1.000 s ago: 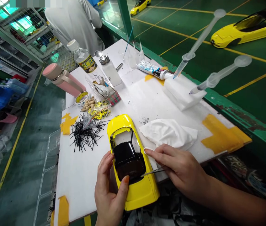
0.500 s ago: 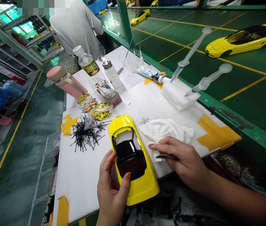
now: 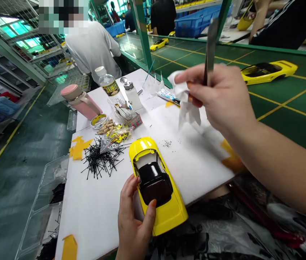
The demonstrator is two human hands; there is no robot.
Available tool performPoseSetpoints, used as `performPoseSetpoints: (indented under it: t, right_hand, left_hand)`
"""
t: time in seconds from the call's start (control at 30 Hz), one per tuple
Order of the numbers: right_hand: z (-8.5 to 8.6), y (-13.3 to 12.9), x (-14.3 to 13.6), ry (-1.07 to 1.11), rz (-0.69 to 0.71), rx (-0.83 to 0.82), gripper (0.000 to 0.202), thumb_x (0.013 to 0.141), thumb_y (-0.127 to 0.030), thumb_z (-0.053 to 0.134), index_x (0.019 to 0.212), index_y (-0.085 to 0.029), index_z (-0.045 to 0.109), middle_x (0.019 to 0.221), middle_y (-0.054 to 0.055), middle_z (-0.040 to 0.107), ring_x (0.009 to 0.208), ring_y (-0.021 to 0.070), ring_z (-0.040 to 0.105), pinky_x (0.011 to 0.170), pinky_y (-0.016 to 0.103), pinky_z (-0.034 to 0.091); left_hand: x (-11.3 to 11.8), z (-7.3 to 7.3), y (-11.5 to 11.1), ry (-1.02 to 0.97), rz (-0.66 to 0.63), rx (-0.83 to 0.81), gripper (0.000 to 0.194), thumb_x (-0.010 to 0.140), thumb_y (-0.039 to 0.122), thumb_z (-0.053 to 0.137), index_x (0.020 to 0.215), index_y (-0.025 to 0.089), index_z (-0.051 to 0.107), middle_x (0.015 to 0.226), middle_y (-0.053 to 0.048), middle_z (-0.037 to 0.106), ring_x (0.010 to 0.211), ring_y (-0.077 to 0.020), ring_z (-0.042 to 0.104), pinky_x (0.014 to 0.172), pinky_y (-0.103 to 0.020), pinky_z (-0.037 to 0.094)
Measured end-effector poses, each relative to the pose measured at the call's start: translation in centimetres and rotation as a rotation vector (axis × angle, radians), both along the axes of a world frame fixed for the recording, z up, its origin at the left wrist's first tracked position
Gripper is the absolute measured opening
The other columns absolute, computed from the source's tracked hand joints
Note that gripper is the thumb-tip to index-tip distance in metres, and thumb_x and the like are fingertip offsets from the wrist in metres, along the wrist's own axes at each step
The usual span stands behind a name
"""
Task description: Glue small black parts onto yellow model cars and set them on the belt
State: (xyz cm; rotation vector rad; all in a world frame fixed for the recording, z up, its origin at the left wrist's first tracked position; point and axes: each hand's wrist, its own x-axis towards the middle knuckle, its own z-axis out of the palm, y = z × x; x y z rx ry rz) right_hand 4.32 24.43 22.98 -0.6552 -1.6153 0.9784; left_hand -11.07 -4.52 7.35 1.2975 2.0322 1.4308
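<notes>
Yellow car body: While the left hand (image 3: 135,220) grips its left side, the yellow car body (image 3: 169,213) lies just right of that hand's fingers, over the near edge of the bench (image 3: 88,213), its black roof and window part showing.
Left hand: closed around the car body, thumb on top beside the dark window, fingers curled at the side, wrist coming up from the bottom of the view.
Right hand: narrow, raised over the right part of the bench, well apart from the car body; it holds tweezers (image 3: 210,50) pointing upward and a white cloth (image 3: 188,108) hanging from the fingertips.
Right forearm: reaching in from the right side, slanted up and leftward, bare.
Bottle: the clear bottle (image 3: 108,83) has a yellow and black label with characters too small to read.
Tube: the white and blue tube (image 3: 168,96) carries blue print, not legible.
Tape: the roll of tape (image 3: 99,121) has marks inside its yellow ring, too small to read.
Black sticks: a loose pile of thin black sticks (image 3: 100,159) lies left of the car body, near the bag of yellow parts (image 3: 119,134).
Pink flask: the pink flask (image 3: 82,103) leans in view beside the bottle.
</notes>
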Motion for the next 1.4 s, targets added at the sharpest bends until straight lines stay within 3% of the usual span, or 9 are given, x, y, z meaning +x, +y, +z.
performPoseSetpoints:
  t: [0.2, 0.33, 0.47, 0.67, 0.77, 0.87, 0.93, 1.07, 1.4]
  right_hand:
    - [3.6, 4.4, -5.3, -0.02, 0.004, 0.042, 0.031, 0.089, 0.007, 0.058, 0.087, -0.019, 0.076, 0.082, -0.001, 0.069, 0.064, 0.0125, 0.055, 0.068, 0.03, 0.053]
    - [2.6, 7.6, -8.3, -0.17, 0.019, -0.02, 0.032, 0.083, 0.01, 0.055, 0.087, -0.015, 0.076, 0.08, 0.0, 0.07, 0.07, 0.0132, 0.062, 0.082, 0.032, 0.06]
    - [1.1, 8.3, -9.4, -0.373, 0.064, -0.159, 0.024, 0.09, 0.001, 0.062, 0.095, -0.015, 0.078, 0.072, -0.001, 0.063, 0.066, 0.0142, 0.061, 0.066, 0.028, 0.057]
    - [2.1, 5.3, -6.9, -0.091, 0.088, -0.162, 0.051, 0.111, -0.04, 0.058, 0.065, -0.018, 0.052, 0.069, 0.0, 0.058, 0.062, 0.0099, 0.057, 0.06, 0.021, 0.049]
    - [1.9, 2.8, -4.0, -0.238, 0.349, -0.165, 0.057, 0.106, -0.048, 0.063, 0.059, -0.018, 0.053, 0.065, 0.003, 0.061, 0.063, 0.0118, 0.06, 0.065, 0.024, 0.052]
    - [-0.1, -0.4, -1.2, -0.539, 0.619, -0.203, 0.013, 0.093, -0.024, 0.07, 0.083, -0.016, 0.075, 0.079, 0.005, 0.073, 0.062, 0.0136, 0.063, 0.06, 0.026, 0.049]
    - [-2.1, -2.6, 0.0, -0.696, 0.64, -0.132, 0.019, 0.087, -0.014, 0.066, 0.097, -0.018, 0.081, 0.083, 0.003, 0.074, 0.067, 0.0149, 0.064, 0.061, 0.025, 0.045]
    - [-6.0, -6.2, 1.3, -0.833, 0.62, -0.111, 0.022, 0.092, -0.033, 0.07, 0.096, -0.017, 0.083, 0.068, 0.001, 0.064, 0.064, 0.0154, 0.052, 0.059, 0.027, 0.033]
    - [-10.0, -9.9, 0.1, -0.521, 0.633, -0.475, 0.036, 0.073, -0.045, 0.079, 0.072, -0.02, 0.054, 0.061, -0.008, 0.038, 0.062, 0.0117, 0.036, 0.059, 0.027, 0.028]
  left_hand:
    - [-0.1, -0.2, 0.0, 0.001, -0.027, -0.009, 0.064, 0.1, 0.035, 0.072, 0.159, 0.037, 0.047, 0.159, -0.009, 0.056, 0.15, -0.0298, 0.053, 0.13, -0.056, 0.039]
    - [0.6, 0.0, 0.3, -0.041, 0.039, 0.012, 0.059, 0.101, 0.043, 0.071, 0.156, 0.036, 0.051, 0.156, -0.009, 0.059, 0.148, -0.0309, 0.054, 0.131, -0.057, 0.038]
    - [0.9, -0.3, 0.7, -0.051, 0.057, 0.047, 0.056, 0.102, 0.046, 0.068, 0.154, 0.034, 0.052, 0.156, -0.01, 0.058, 0.149, -0.0316, 0.054, 0.132, -0.056, 0.036]
    - [0.5, -0.9, 0.8, -0.013, 0.055, 0.05, 0.058, 0.101, 0.048, 0.068, 0.153, 0.029, 0.053, 0.158, -0.014, 0.056, 0.149, -0.0341, 0.053, 0.128, -0.056, 0.04]
    - [0.6, -0.9, 0.8, -0.029, 0.063, 0.071, 0.055, 0.101, 0.047, 0.068, 0.152, 0.03, 0.054, 0.159, -0.012, 0.056, 0.151, -0.0336, 0.051, 0.131, -0.057, 0.036]
    - [0.6, -0.7, 0.7, -0.048, 0.05, 0.063, 0.056, 0.101, 0.044, 0.07, 0.153, 0.031, 0.054, 0.157, -0.012, 0.058, 0.15, -0.0333, 0.052, 0.13, -0.058, 0.037]
    - [0.5, -0.5, 0.6, -0.055, 0.048, 0.059, 0.058, 0.101, 0.043, 0.07, 0.155, 0.029, 0.052, 0.157, -0.014, 0.058, 0.15, -0.0337, 0.052, 0.13, -0.058, 0.037]
    - [-0.1, -0.3, 0.7, -0.099, 0.033, 0.08, 0.061, 0.102, 0.04, 0.07, 0.158, 0.028, 0.049, 0.156, -0.015, 0.058, 0.147, -0.0318, 0.056, 0.129, -0.053, 0.04]
    - [0.1, 0.9, 1.4, -0.175, 0.069, 0.167, 0.056, 0.103, 0.045, 0.069, 0.151, 0.025, 0.052, 0.148, -0.014, 0.063, 0.14, -0.027, 0.061, 0.123, -0.046, 0.044]
